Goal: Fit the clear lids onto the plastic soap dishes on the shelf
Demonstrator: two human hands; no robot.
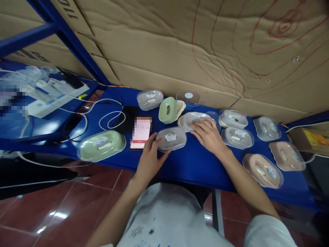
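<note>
My left hand (149, 156) grips the left edge of a clear, oval plastic lid (177, 142) with a round printed label, thumb at the near side and fingers at the far side. Just beyond, my right hand (209, 135) has its fingers bent together over the right end of a whitish oval box (191, 120). Its fingertips are partly hidden. Behind the lid, a green oval box (166, 116) with a slot stands tilted on its side, against a cream-coloured piece (180, 107). Another clear lid (194, 97) with a pale round label lies at the back.
Several lidded boxes, grey (238, 138) and pink (262, 171), stand to the right. A green lidded box (101, 146), a lit phone (141, 132), a dark phone (125, 118) and a white cable (113, 111) are left. Cardboard (159, 51) walls the back of the blue table (195, 168).
</note>
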